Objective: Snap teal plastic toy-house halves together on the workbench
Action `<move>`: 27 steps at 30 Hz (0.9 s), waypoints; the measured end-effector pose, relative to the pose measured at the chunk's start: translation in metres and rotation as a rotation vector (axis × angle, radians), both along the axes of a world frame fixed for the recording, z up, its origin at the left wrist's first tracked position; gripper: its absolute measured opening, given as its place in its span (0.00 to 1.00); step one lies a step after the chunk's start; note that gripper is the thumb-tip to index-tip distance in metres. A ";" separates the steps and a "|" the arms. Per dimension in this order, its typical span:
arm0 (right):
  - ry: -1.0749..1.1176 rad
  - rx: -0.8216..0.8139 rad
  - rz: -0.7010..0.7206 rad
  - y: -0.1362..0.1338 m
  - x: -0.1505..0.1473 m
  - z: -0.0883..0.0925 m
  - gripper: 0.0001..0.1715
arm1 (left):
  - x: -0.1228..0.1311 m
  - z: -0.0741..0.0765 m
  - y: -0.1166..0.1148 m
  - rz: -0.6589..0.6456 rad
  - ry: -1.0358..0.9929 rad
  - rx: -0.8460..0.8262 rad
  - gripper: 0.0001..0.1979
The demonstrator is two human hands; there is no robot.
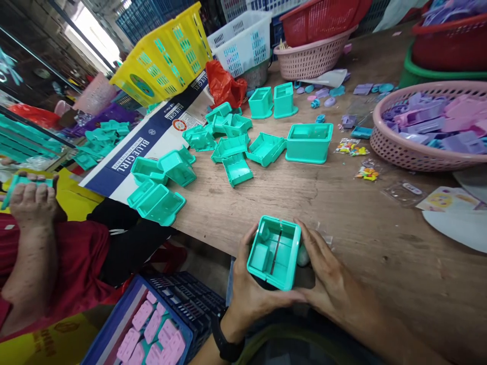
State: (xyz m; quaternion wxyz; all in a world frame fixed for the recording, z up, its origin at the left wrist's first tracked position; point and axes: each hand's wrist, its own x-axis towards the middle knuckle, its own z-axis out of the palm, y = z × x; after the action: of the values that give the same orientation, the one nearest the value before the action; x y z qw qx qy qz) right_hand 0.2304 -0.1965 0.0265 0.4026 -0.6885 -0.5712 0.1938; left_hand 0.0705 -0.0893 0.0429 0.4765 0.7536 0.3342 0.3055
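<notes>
A teal plastic box piece (274, 252) with open compartments sits at the near edge of the wooden table (342, 213), held between both my hands. My left hand (249, 289) curls under and around its left and lower sides, thumb along the bottom edge. My right hand (331, 276) presses against its right side with fingers together. A black watch (224, 337) is on my left wrist. Something small and pale shows between the box and my right hand.
Several loose teal box pieces (236, 147) lie across the table and on a Blue Girl carton (152, 137). A pink basket (426, 126) of purple parts stands right. A blue crate (152, 324) with pink pieces is below. Another person's hand (32, 200) holds a teal part at left.
</notes>
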 end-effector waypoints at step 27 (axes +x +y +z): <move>1.069 0.160 -0.274 0.020 0.011 0.035 0.37 | 0.007 0.004 -0.012 -0.234 -0.135 0.078 0.46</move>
State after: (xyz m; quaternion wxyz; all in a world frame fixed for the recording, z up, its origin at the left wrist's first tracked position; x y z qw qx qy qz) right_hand 0.2412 -0.1768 0.0610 0.7088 -0.5295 -0.2057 0.4182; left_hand 0.0772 -0.1013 0.0469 0.5004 0.7833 0.1992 0.3105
